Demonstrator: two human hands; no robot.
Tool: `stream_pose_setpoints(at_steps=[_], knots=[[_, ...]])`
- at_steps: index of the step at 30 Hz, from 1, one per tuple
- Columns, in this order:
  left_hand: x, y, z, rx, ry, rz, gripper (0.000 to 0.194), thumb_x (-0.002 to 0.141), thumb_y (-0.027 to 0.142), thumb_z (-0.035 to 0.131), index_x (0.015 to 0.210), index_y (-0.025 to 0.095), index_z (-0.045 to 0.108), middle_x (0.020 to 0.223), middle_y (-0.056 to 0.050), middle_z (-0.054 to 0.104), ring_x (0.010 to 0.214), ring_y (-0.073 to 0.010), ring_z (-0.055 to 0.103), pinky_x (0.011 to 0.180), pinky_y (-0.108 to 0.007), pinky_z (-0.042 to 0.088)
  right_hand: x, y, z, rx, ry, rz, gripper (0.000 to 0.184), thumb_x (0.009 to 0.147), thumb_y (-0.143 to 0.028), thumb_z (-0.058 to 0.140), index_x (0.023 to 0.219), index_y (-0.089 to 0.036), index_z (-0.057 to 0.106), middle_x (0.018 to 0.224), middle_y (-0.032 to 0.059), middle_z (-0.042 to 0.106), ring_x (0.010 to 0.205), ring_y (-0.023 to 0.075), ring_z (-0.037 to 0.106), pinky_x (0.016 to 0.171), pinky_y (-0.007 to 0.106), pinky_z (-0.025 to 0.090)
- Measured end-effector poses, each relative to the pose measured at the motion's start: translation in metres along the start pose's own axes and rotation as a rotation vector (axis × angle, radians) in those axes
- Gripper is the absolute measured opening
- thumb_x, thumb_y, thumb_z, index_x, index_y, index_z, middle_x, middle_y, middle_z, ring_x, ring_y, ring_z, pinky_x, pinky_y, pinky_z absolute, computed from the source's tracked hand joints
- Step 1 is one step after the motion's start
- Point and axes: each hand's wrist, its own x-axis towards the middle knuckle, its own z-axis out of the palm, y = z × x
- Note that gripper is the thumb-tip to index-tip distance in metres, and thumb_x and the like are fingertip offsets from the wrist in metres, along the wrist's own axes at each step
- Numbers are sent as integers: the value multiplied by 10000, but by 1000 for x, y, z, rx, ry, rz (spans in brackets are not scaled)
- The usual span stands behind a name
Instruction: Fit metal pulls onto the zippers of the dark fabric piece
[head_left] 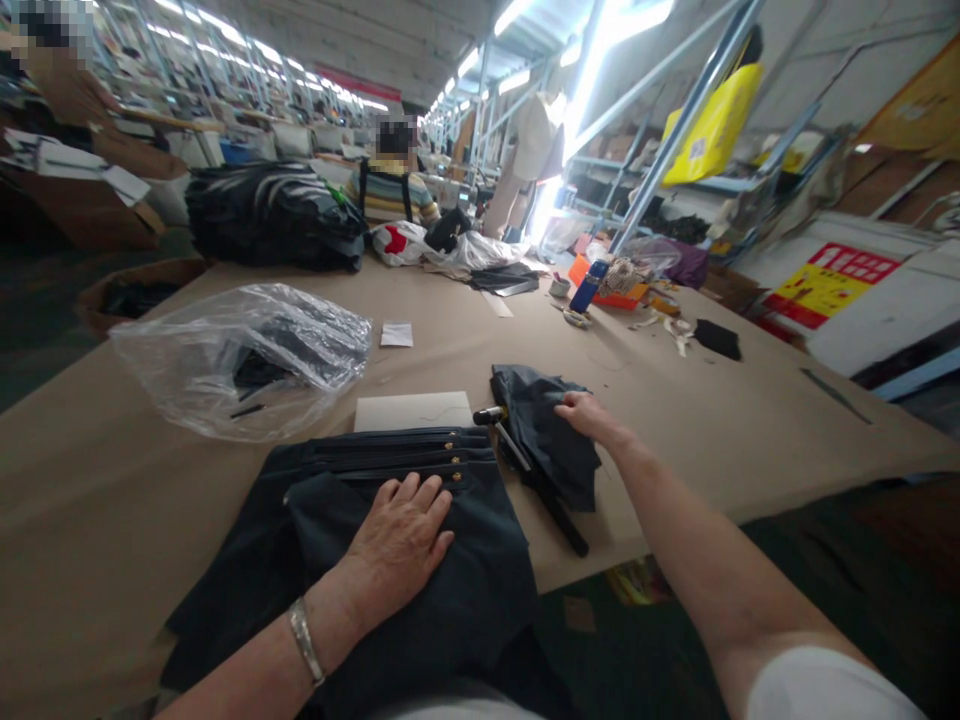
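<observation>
My left hand [401, 540] lies flat, fingers slightly apart, on a stack of dark blue-grey fabric panels [480, 570] at the near table edge. Several zippers with gold-coloured pulls [454, 460] run across the stack's far side, just beyond my fingertips. To the right, my right hand [589, 415] pinches the upper edge of a dark fabric piece [551, 440] on a small pile. Between the stack and that pile lies a hammer-like tool with a black handle [559, 515], partly covered by the fabric. Behind the stack rests a pale card [412, 410].
A clear plastic bag [247, 360] with dark pieces lies at left. Farther back are a big heap of dark fabric [274, 215], an orange tray [622, 296], a blue container [589, 287] and a black scrap [718, 340]. A person [394, 185] sits beyond the brown-covered table [675, 420].
</observation>
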Motion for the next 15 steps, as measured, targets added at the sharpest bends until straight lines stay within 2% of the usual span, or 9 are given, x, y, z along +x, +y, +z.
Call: stream_pose_setpoints(at_steps=[2,4,6,8,10,12,15], knots=[[0,0,0,1,-3,1,349,911,301,448,1219,194,571,1314,-97,526,1207,-322,429,997,-507,344,-6,-16,-20,135,-96,-125,290,955,-334,452,1130,-166,611,962,76,662,811,157,624,684,229,488],[0,-1,0,0,-7,-1,350,913,306,446,1221,194,570,1316,-95,526,1210,-322,428,998,-504,342,-11,-25,-35,307,-223,-255,377,1003,-402,322,1303,-242,484,1084,61,645,835,133,637,691,223,512],[0,-1,0,-1,-9,-1,349,914,310,447,1222,197,568,1320,-93,524,1212,-317,427,1004,-494,338,-13,-24,-40,328,-249,-228,387,1019,-395,259,1338,-256,428,1136,68,630,824,128,647,692,235,527],[0,-1,1,-1,-8,2,348,915,315,447,1221,202,569,1320,-89,524,1217,-313,425,1008,-485,333,-12,-13,-33,170,-167,-57,341,1010,-326,313,1246,-176,508,1062,106,653,768,149,652,681,258,529],[-1,-2,2,1,-5,2,350,915,322,449,1223,207,569,1319,-86,524,1221,-314,421,1008,-484,330,-12,2,-16,-7,-82,80,259,960,-247,439,1092,-89,595,959,152,664,778,201,652,707,298,520],[-1,-2,5,3,1,-3,352,912,335,458,1221,210,572,1311,-82,530,1214,-315,424,1001,-490,333,-13,16,3,-128,-18,124,212,891,-219,564,1027,-69,627,942,179,657,877,267,639,773,344,497],[-1,-2,9,9,14,-4,355,907,359,476,1214,214,578,1300,-75,538,1199,-310,430,992,-492,337,-19,23,29,-259,73,124,269,862,-281,619,1079,-123,623,1027,168,635,984,300,605,832,365,465]])
